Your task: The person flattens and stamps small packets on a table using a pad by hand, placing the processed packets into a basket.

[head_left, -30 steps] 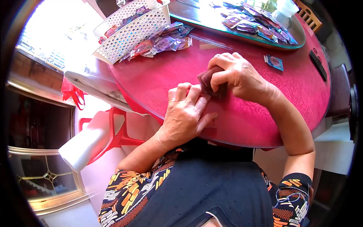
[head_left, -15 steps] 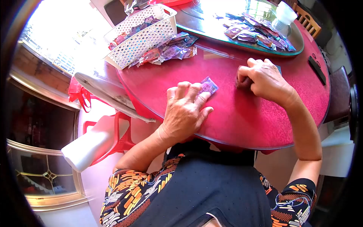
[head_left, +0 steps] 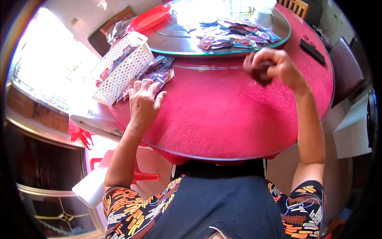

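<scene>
My left hand lies over the near end of a pile of purple and blue packets, fingers apart and touching the packets beside the white perforated basket. Whether a packet is under its fingers is hard to tell. My right hand is closed around a dark brown cloth, held at the right, near the turntable's edge. More packets stand inside the basket. A larger heap of packets rests on the glass turntable.
The round table has a red cover. A red tray and a pale container are at the back. A black remote-like object lies at the right. A red stool is on the lower left.
My left hand has moved from the purple packet on the table to the pile by the basket. My right hand has shifted right and away with the cloth. The view has turned.
</scene>
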Demonstrator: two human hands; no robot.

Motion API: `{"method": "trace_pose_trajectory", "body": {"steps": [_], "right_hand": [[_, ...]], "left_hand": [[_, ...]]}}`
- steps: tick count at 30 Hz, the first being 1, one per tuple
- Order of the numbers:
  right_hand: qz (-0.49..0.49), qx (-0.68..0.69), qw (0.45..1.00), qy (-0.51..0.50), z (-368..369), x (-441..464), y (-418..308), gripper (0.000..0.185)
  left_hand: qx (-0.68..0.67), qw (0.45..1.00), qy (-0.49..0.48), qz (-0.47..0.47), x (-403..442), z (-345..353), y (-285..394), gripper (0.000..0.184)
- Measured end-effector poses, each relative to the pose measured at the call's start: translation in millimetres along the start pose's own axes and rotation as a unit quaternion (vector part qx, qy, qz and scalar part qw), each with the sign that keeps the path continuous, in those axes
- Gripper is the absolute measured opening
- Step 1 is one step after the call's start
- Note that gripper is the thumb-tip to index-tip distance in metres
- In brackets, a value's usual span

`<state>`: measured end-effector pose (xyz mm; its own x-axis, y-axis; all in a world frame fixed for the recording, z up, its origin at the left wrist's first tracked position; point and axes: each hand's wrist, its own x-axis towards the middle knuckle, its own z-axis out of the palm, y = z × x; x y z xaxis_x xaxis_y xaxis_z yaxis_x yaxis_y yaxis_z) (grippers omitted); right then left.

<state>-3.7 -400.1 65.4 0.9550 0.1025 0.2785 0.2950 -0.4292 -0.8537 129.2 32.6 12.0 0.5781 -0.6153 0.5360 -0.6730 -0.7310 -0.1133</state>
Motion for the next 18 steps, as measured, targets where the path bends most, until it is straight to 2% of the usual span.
{"method": "trace_pose_trajectory", "body": {"steps": [2, 5, 8, 10, 12, 14, 18], "right_hand": [[0.0, 0.102, 0.987, 0.12, -13.2, 2.0, 11.3, 0.032], [0.063, 0.202, 0.965, 0.158, -39.7, -0.1, 32.9, 0.034], [0.052, 0.225, 0.949, 0.214, -34.0, 1.7, 39.1, 0.035], [0.067, 0.238, 0.944, 0.217, -32.2, 0.5, 38.4, 0.034], [0.076, 0.236, 0.943, 0.22, -31.6, -0.2, 38.8, 0.034], [0.077, 0.235, 0.943, 0.224, -32.7, 0.5, 46.0, 0.037], [0.064, 0.227, 0.949, 0.208, -34.1, 2.5, 49.0, 0.041]], "left_hand": [[-0.081, 0.996, 0.008, 0.034, 18.2, -5.5, 30.0, 0.025], [-0.191, 0.971, 0.007, 0.143, 49.5, 8.6, 71.1, 0.018], [-0.24, 0.948, -0.03, 0.209, 82.0, 26.2, 118.1, 0.017], [-0.233, 0.947, -0.046, 0.216, 102.1, 38.9, 149.4, 0.02], [-0.209, 0.945, -0.099, 0.231, 122.1, 47.3, 173.4, 0.039], [-0.176, 0.949, -0.117, 0.236, 132.4, 56.4, 189.3, 0.048], [-0.162, 0.948, -0.156, 0.227, 122.1, 49.5, 179.7, 0.056]]}}
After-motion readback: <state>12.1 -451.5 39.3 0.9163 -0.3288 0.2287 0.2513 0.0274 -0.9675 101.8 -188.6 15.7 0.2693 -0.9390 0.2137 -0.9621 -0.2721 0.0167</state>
